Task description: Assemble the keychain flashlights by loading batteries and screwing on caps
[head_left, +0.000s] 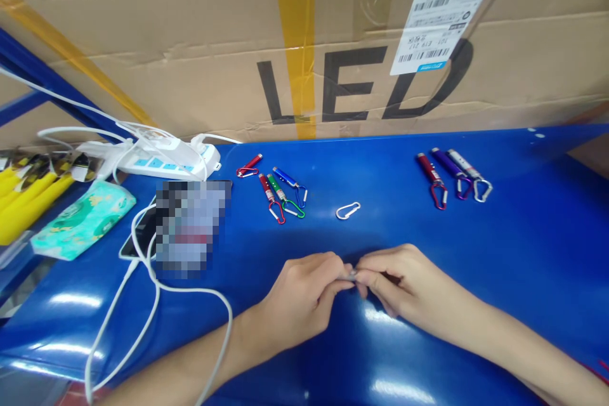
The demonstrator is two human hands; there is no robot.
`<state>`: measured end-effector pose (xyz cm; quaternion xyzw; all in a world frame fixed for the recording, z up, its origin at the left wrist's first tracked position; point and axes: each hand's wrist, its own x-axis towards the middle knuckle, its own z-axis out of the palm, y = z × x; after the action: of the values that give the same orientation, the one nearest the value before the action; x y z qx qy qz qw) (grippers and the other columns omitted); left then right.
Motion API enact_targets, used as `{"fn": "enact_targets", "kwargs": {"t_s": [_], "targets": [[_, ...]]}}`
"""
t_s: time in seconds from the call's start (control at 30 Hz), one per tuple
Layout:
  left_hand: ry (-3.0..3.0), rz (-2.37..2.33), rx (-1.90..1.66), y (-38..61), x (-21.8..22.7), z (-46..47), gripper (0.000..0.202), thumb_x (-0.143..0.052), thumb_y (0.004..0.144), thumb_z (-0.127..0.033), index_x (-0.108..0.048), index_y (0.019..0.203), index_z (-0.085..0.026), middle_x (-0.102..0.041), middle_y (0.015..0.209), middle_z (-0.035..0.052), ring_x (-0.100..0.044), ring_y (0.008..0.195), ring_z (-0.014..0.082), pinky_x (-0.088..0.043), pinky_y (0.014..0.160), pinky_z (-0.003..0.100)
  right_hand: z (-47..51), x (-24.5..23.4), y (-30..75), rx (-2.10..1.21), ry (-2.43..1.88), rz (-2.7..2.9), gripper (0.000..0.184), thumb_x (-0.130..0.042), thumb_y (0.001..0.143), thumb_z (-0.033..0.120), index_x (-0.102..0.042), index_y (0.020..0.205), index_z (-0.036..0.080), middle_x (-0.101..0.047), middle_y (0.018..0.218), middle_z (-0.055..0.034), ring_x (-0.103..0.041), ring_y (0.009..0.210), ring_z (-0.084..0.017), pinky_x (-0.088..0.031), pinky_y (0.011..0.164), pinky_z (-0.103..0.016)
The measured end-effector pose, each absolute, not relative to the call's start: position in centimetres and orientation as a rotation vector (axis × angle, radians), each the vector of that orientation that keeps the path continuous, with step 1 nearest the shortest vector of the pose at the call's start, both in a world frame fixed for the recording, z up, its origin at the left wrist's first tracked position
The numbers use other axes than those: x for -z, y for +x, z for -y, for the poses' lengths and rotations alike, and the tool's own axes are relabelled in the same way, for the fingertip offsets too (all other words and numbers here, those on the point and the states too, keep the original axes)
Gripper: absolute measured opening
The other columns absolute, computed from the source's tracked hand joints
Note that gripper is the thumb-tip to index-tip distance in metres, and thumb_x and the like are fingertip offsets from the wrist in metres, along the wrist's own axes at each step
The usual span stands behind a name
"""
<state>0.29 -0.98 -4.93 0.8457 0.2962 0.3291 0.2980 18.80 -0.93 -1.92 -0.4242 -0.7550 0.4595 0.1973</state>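
Note:
My left hand (pixel 309 288) and my right hand (pixel 402 279) meet low over the blue table, fingertips nearly touching. Both pinch a small silvery piece (pixel 351 276), mostly hidden by the fingers, so its kind does not show. Just beyond them lies a loose silver carabiner (pixel 348 210). Farther left are a red (pixel 271 198), a green (pixel 284 195) and a blue mini flashlight (pixel 288 181), each with a carabiner attached; another red one (pixel 250 165) lies behind. On the right rest a red (pixel 429 171), a purple (pixel 448 163) and a silver mini flashlight (pixel 464 165), also with carabiners.
A phone (pixel 143 235) with a blurred-out area beside it, a white power strip (pixel 166 155) and a teal patterned packet (pixel 85 219) occupy the left. A white cable (pixel 228 311) loops across my left forearm. Behind the blue table (pixel 523 228) stands a large cardboard box (pixel 200 44).

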Motion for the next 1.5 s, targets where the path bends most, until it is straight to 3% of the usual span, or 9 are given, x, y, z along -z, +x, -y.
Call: {"fn": "enact_targets", "kwargs": {"t_s": [0.17,0.33,0.67,1.27,1.5], "targets": [[2.526,-0.853,-0.858,0.5,4.9,1.2,0.023,-0.035,0.089,-0.005,-0.049,0.074,-0.017,-0.053,0.065,0.0003,-0.046,0.056,0.0120,-0.037,0.053,0.023,1.1,2.1,18.6,-1.099,-1.162,2.208,0.036,-0.036,0.091,0.020,-0.050,0.058,0.016,-0.050,0.052,0.0015,-0.045,0.046,-0.008,-0.035,0.049,-0.019],[2.676,-0.827,-0.785,0.5,4.6,1.1,0.026,-0.033,0.088,-0.005,-0.050,0.074,-0.017,-0.052,0.063,0.0000,-0.043,0.053,0.0128,-0.035,0.051,0.024,1.4,1.7,18.7,-1.485,-1.340,2.040,0.037,-0.039,0.090,0.029,-0.048,0.057,0.017,-0.043,0.042,0.0036,-0.045,0.035,-0.007,-0.035,0.040,-0.017],[2.673,-0.769,-0.752,0.4,4.3,1.1,0.029,-0.030,0.088,-0.004,-0.053,0.075,-0.017,-0.055,0.064,0.0002,-0.042,0.053,0.0127,-0.036,0.050,0.024,1.1,1.7,18.8,-2.021,-1.378,1.626,0.041,-0.054,0.080,0.052,-0.053,0.061,0.015,-0.049,0.045,0.0027,-0.052,0.036,-0.008,-0.039,0.035,-0.016],[2.252,-0.705,-0.873,0.3,4.1,1.0,0.017,-0.044,0.091,-0.011,-0.050,0.077,-0.017,-0.059,0.070,0.0012,-0.054,0.062,0.0114,-0.043,0.059,0.021,1.1,0.7,19.9,-2.069,-1.274,1.648,0.044,-0.053,0.081,0.054,-0.066,0.077,0.011,-0.053,0.049,0.0017,-0.053,0.044,-0.009,-0.049,0.048,-0.021],[2.372,-0.642,-0.815,0.0,4.6,1.1,0.021,-0.038,0.091,-0.009,-0.047,0.073,-0.017,-0.057,0.065,0.0013,-0.047,0.056,0.0119,-0.038,0.054,0.023,0.8,0.7,19.3,-2.078,-1.293,1.777,0.047,-0.050,0.084,0.053,-0.060,0.063,0.012,-0.047,0.042,0.0039,-0.046,0.036,-0.006,-0.038,0.045,-0.018]]}}
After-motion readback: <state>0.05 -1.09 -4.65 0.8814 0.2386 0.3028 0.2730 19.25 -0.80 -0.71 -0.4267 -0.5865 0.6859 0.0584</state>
